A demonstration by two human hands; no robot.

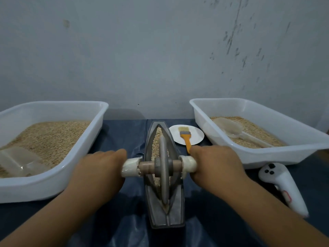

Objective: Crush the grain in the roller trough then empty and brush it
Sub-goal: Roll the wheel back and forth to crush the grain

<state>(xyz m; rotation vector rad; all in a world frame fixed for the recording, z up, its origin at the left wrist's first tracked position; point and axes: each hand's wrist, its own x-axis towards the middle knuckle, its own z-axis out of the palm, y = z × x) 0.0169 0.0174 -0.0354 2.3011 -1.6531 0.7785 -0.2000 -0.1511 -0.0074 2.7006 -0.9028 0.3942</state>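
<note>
Left tray (96, 111) of grain sits far-left. Axle grips are wrapped by left hand (101, 166) and right hand (217, 164), fingers curled, so the wheel (163, 168) is kept upright in the trough (176, 207) mid-surface. Brush (186, 138) is parked far-right for cleanup.

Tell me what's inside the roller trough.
Grain lies along the trough channel, with the roller wheel standing in it. The wheel covers whatever grain is directly beneath it.
</note>
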